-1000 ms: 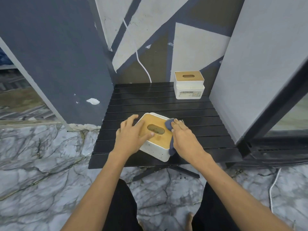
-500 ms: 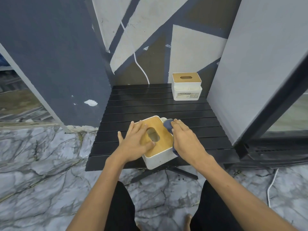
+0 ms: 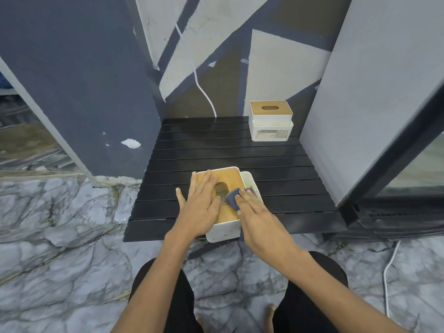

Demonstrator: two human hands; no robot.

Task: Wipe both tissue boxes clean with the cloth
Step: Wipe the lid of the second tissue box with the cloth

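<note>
1. Black slatted table (image 3: 216, 150) set in a corner, on a grey marble-veined floor (image 3: 60, 236).
2. Behind the table, wall (image 3: 276, 68) painted in grey, cream and brown angular patches; dark blue-grey pillar (image 3: 84, 80) at left with a white chip; pale grey panel (image 3: 372, 92) at right.
3. White cable (image 3: 201, 85) hanging down the wall, lower end hidden behind the table's far edge.
4. Near tissue box (image 3: 228, 181), white with wooden lid, at the table's front edge, slightly overhanging.
5. Left hand (image 3: 201, 205) flat on the lid, fingers straight and spread, pressing down; covers the lid's left part and part of the oval slot.
6. Right hand (image 3: 254, 212) pressing a blue-grey cloth (image 3: 232, 198) onto the lid's right edge, fingers extended over it; most of the cloth hidden beneath the hand.
7. Far tissue box (image 3: 271, 121), same type, upright at the table's far right corner, well apart from the hands; label text too small to read.
8. Table legs mostly hidden; second white cable (image 3: 388, 272) on the floor at right.
</note>
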